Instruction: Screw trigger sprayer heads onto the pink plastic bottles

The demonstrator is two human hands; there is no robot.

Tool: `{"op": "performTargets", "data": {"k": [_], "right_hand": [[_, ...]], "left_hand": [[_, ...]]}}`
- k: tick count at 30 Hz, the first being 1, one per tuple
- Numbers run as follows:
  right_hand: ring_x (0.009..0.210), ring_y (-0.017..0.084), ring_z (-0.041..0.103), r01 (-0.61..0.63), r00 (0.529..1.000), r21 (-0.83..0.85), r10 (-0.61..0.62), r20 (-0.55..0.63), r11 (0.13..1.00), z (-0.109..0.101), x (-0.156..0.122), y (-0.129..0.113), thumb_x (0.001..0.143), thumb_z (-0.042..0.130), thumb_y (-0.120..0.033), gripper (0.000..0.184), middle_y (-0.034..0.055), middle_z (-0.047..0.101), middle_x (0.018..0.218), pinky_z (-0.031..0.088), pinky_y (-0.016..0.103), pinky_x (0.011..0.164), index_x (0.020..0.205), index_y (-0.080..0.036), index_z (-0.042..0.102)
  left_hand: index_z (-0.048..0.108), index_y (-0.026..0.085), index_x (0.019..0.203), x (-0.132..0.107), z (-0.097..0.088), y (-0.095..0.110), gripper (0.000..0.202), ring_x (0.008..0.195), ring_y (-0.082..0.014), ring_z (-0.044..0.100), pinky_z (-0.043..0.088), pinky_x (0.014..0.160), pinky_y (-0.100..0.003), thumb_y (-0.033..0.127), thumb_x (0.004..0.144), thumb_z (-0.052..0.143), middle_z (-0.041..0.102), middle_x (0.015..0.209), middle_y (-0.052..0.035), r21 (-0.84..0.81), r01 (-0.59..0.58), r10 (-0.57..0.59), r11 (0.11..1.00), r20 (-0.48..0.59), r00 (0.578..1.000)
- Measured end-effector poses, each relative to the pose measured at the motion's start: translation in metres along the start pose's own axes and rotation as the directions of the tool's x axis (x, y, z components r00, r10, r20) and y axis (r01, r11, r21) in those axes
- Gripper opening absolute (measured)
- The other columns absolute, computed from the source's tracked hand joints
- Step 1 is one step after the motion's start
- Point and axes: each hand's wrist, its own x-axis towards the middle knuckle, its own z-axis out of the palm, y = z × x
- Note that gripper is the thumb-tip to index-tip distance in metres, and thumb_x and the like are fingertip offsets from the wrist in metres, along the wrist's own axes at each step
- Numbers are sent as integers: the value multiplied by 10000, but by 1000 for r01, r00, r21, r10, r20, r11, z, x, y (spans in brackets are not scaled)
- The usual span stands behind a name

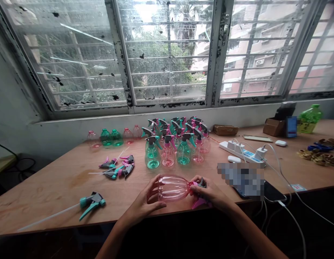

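Plastic bottle, clear and pink, lies sideways over the near part of the bench, held at both ends. From my remote view, the left hand is cupped around its broad base, thumb on the near side; the right hand is curled closed about the grey-and-pink spray head at the neck. I judge the bottle light, thin-walled and slightly slick, likely to flex under a squeeze, so I would cradle the base gently and grip harder at the stiffer neck. Glossy lengthwise flutes taper toward that end. Farther off, rounded green and pink spray bottles stand clustered; at left, a teal-and-grey sprayer with an angular body trails a slim, translucent tube.
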Motion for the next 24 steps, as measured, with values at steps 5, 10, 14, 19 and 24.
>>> {"op": "performTargets", "data": {"k": [5,10,14,19,24], "right_hand": [[589,151,594,-3,1000,0,3,-6,1000,-2,1,4,730,801,-590,469,13,699,705,417,244,537,865,-182,612],[587,152,578,-6,1000,-12,6,-13,1000,-1,0,2,715,821,-577,471,3,686,687,409,250,548,869,-186,610],[574,141,563,-4,1000,9,4,1,1000,-1,0,1,707,836,-556,468,-7,670,667,397,245,546,865,-179,610],[596,146,584,2,1000,35,-2,0,999,-3,1,5,748,808,-554,443,2,685,703,412,246,557,881,-181,610],[593,146,583,14,1000,29,-14,20,999,-2,1,5,756,798,-565,447,4,686,699,434,257,581,875,-180,606]], "left_hand": [[162,377,1571,-1,1,0,938,1287,-279,549,368,1152,-527,279,852,756,547,1376,-92,71,-57,58,996,-8,998],[223,372,1561,1,0,-2,979,1467,-336,340,286,1209,-526,344,785,819,330,1612,-83,18,-62,63,998,-38,997],[353,341,1520,1,1,3,854,1502,-320,278,204,1248,-479,347,799,810,321,1630,-55,35,-100,99,994,5,995],[195,396,1561,-2,3,3,916,1471,-312,346,306,1210,-497,286,850,761,277,1644,-63,78,-79,79,994,3,997],[78,357,1584,-1,2,-3,1023,1439,-323,396,306,1201,-529,316,835,773,324,1612,-112,59,-38,39,998,-17,999]]}}
